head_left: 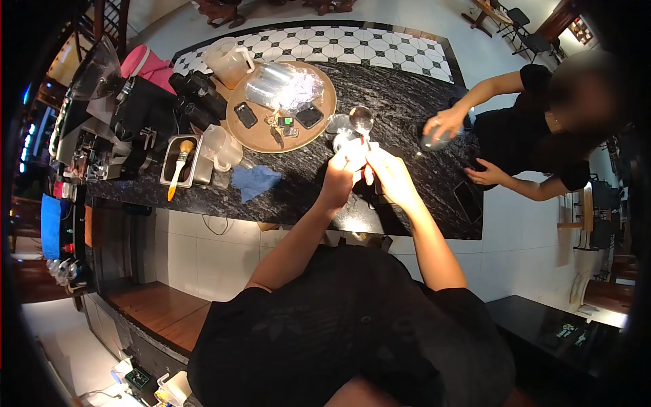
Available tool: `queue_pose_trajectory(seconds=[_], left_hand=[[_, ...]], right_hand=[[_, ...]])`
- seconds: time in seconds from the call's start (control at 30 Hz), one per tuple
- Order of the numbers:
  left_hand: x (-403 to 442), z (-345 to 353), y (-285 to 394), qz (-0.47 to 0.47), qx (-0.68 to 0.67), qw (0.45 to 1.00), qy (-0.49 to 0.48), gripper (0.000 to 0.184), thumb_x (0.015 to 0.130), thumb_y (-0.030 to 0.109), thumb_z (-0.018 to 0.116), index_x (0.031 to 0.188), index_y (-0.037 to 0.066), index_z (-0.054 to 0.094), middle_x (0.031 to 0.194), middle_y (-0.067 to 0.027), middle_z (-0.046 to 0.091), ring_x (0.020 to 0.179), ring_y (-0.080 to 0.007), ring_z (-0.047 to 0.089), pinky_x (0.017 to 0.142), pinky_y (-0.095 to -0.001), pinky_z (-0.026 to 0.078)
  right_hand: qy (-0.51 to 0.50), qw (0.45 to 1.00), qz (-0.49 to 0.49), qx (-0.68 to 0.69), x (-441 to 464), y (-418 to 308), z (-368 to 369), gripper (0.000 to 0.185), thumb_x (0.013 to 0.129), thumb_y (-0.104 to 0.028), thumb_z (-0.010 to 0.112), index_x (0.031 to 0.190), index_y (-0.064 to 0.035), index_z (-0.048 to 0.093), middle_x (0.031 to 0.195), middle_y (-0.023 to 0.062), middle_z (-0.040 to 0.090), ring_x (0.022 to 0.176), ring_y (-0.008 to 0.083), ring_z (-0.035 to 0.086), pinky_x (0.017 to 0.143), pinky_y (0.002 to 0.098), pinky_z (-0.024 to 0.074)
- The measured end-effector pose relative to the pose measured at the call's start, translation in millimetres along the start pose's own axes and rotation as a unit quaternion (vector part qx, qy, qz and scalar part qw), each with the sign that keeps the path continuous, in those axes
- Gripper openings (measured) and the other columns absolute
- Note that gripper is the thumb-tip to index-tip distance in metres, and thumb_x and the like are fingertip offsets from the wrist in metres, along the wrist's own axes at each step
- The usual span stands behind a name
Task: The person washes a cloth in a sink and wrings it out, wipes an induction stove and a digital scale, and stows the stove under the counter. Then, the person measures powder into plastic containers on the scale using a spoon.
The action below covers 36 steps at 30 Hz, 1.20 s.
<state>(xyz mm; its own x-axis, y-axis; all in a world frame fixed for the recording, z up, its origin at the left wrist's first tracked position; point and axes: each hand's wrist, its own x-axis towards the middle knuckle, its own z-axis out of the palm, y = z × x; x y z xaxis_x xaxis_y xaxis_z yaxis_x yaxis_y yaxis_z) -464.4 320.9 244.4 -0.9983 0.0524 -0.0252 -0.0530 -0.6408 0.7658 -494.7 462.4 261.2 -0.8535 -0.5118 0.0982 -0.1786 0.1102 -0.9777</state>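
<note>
Black counter (407, 88) | left hand (342, 171), right hand (386, 168) curled round glare-washed item (351, 147) | long axis, pointing unclear

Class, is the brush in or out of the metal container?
Partly in: the brush has bristles inside the metal container; its handle pokes past the rim.

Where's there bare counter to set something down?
Bare counter lies between the tray and the co-worker's farther hand; smaller patches between the cloth and left hand, and between right hand and the phone at the right edge. Crowded: at left with tin and jugs, and just beyond the hands, where glassware stands.
</note>
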Motion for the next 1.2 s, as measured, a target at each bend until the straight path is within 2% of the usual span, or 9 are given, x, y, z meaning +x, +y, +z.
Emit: queue_pose_trajectory(seconds=[0.17,0.23,0.3,0.37,0.5,0.57,0.73,0.87,1.2], left_hand=[[-8,-4,3,0.011,-0.027,0.992,-0.124,0.043,0.088,0.013,0.049,0.126,-0.007,0.046,0.101,-0.0108,0.057,0.084,-0.0172,0.054,0.077,-0.03,0.044],[-14,7,15,-0.047,-0.146,0.984,-0.088,0.041,0.093,0.01,0.043,0.13,-0.006,0.044,0.095,-0.007,0.055,0.085,-0.0142,0.052,0.077,-0.0234,0.041],[-12,-5,12,-0.081,-0.114,0.986,-0.092,0.037,0.092,0.006,0.045,0.127,-0.005,0.045,0.095,-0.0069,0.056,0.083,-0.0143,0.052,0.076,-0.0239,0.042],[-11,-5,6,-0.031,-0.019,0.999,-0.02,0.03,0.089,0.0,0.048,0.119,-0.004,0.049,0.095,-0.0072,0.057,0.081,-0.0143,0.054,0.076,-0.025,0.044],[-8,-9,7,-0.02,-0.075,0.997,0.014,0.023,0.088,-0.004,0.05,0.11,-0.004,0.055,0.095,-0.0073,0.059,0.081,-0.0137,0.056,0.075,-0.0253,0.046],[-9,2,18,0.083,-0.002,0.993,0.085,0.017,0.089,-0.004,0.05,0.104,-0.004,0.058,0.096,-0.0076,0.06,0.083,-0.0137,0.057,0.075,-0.0247,0.046],[-1,-13,15,0.083,-0.101,0.986,0.098,0.016,0.095,0.003,0.05,0.107,-0.004,0.056,0.103,-0.0123,0.062,0.097,-0.0186,0.062,0.089,-0.0312,0.05],[0,-21,8,0.051,-0.133,0.988,0.063,0.015,0.096,0.005,0.051,0.108,-0.003,0.054,0.105,-0.0134,0.061,0.097,-0.0199,0.062,0.088,-0.0323,0.051],[-2,1,18,0.074,-0.097,0.986,0.113,0.017,0.094,0.005,0.054,0.11,-0.002,0.053,0.103,-0.0095,0.061,0.097,-0.0167,0.062,0.089,-0.0291,0.051]], right_hand=[[0.035,0.998,-0.018,0.05,3,9,-4,0.031,0.1,-0.023,0.045,0.09,0.0015,0.06,0.07,0.0058,0.059,0.067,0.013,0.056,0.065,0.0274,0.0447],[0.042,0.996,-0.049,0.067,4,14,-8,0.03,0.1,-0.023,0.045,0.09,0.0017,0.06,0.072,0.0055,0.059,0.068,0.0125,0.055,0.065,0.0271,0.0447],[0.001,0.999,-0.018,0.052,3,11,-11,0.029,0.099,-0.022,0.046,0.089,0.0018,0.059,0.074,0.0053,0.059,0.068,0.0112,0.054,0.065,0.0266,0.0443],[-0.013,0.998,-0.021,0.055,2,0,-10,0.028,0.099,-0.021,0.046,0.088,0.0014,0.059,0.072,0.0052,0.059,0.067,0.0108,0.053,0.065,0.0266,0.044],[-0.019,0.999,0.005,0.036,-3,-14,-9,0.027,0.099,-0.02,0.046,0.085,0.0002,0.057,0.065,0.0051,0.056,0.061,0.0113,0.052,0.062,0.0274,0.0431],[-0.025,1.0,0.002,0.005,-8,-24,-8,0.027,0.099,-0.019,0.046,0.084,-0.0001,0.057,0.062,0.0051,0.055,0.059,0.0118,0.051,0.06,0.0277,0.0428],[-0.021,0.997,0.015,-0.073,-10,-16,1,0.028,0.099,-0.02,0.045,0.085,-0.0002,0.057,0.056,0.0063,0.052,0.051,0.0132,0.049,0.053,0.0285,0.0412],[-0.013,0.996,0.033,-0.08,-10,-7,2,0.028,0.099,-0.02,0.045,0.085,0.0001,0.057,0.056,0.0065,0.052,0.05,0.0136,0.049,0.053,0.0289,0.0414],[-0.014,0.997,0.03,-0.064,-13,0,18,0.029,0.1,-0.021,0.044,0.084,0.0002,0.056,0.056,0.0047,0.051,0.05,0.0116,0.049,0.052,0.0274,0.0396]])
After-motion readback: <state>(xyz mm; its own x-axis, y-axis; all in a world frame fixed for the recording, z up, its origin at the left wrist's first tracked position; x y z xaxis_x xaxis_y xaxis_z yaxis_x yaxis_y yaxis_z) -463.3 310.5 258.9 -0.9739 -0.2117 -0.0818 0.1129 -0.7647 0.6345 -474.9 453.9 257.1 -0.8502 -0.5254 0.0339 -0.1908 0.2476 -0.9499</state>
